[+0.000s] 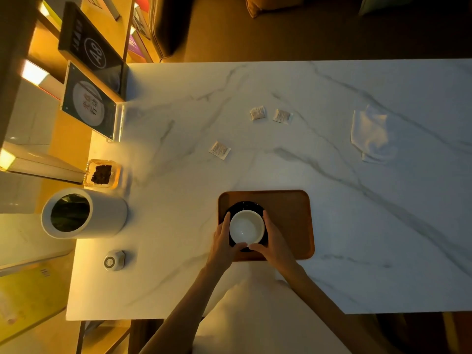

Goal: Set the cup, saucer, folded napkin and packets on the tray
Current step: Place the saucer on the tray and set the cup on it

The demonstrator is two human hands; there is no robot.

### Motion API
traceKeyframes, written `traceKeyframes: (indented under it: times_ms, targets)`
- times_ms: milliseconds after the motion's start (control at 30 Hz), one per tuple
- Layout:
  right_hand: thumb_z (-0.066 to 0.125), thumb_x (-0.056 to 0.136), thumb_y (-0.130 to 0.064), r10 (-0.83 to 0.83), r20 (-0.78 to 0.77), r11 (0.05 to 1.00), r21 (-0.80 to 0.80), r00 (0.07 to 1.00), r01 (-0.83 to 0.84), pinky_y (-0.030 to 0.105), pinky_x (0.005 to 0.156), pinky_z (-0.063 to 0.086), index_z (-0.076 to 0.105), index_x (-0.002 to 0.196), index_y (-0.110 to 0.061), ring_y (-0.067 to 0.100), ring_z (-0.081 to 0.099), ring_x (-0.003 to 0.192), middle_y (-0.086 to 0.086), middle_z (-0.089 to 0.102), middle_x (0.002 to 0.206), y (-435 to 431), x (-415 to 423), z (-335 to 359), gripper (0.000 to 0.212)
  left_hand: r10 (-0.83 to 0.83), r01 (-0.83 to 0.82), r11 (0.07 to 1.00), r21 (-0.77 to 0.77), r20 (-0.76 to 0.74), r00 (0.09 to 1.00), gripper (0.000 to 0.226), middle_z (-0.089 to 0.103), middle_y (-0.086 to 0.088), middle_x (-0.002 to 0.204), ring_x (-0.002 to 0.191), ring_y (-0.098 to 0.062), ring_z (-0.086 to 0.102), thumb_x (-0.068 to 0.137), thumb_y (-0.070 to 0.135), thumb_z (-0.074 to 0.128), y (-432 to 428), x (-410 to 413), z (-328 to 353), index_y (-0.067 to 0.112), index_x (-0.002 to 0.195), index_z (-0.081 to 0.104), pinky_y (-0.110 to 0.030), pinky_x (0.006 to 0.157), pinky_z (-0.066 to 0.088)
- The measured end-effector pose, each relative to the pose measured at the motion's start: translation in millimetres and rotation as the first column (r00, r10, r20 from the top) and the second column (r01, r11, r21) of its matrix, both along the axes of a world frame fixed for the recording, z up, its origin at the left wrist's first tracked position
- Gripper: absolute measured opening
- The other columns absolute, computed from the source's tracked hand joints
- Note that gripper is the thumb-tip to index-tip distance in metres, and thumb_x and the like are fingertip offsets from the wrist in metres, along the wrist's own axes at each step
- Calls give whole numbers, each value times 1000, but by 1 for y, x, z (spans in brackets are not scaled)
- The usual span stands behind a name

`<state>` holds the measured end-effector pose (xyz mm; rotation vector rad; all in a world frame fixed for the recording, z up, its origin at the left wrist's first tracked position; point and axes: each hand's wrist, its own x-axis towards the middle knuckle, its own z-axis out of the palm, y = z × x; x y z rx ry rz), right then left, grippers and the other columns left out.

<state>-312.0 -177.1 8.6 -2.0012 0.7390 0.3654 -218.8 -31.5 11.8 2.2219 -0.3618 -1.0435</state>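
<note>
Hands frame my white cup [246, 227] on its dark saucer [246, 206], at the left end of the wooden tray [291, 221]: left hand [222, 241] and right hand [275, 241] each keep a grip clamped around it. Farther along the desk [357, 226], three packets [219, 150] [258, 113] [282, 116] and, rightmost, the napkin [370, 135] lie off the tray.

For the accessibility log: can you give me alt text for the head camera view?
Both hands, left hand and right hand, cup a white cup on a dark saucer at the left of a wooden tray. Three packets and a white napkin lie on the marble table beyond.
</note>
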Motion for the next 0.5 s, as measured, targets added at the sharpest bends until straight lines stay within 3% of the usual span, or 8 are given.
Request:
traceKeyframes:
  times_ms: [100,200,500]
  targets:
    - [80,73,-40,38,-3,999,-35,999,-38,41,118,22,4,153,-20,20,14,147,2,17,160,-2,5,-2,112,-172,172,985,4,82,982,108,17,-5,161,149,-27,13,77,43,76,1,6,-4,17,154,4,-51,121,18]
    - [79,75,-34,94,-58,996,5,994,-94,45,118,23,-1,153,-21,22,12,148,5,12,161,-3,6,-5,113,-288,290,957,-11,106,952,113,13,-8,161,149,-27,12,78,34,78,0,9,-6,12,153,-3,-49,121,21]
    - [77,78,-30,73,-75,996,49,995,-69,48,119,21,-2,153,-23,23,5,149,3,10,161,-3,7,-4,108,-226,232,972,-37,126,966,98,30,-6,152,140,-24,32,80,29,78,-2,8,0,16,151,11,-44,114,37]
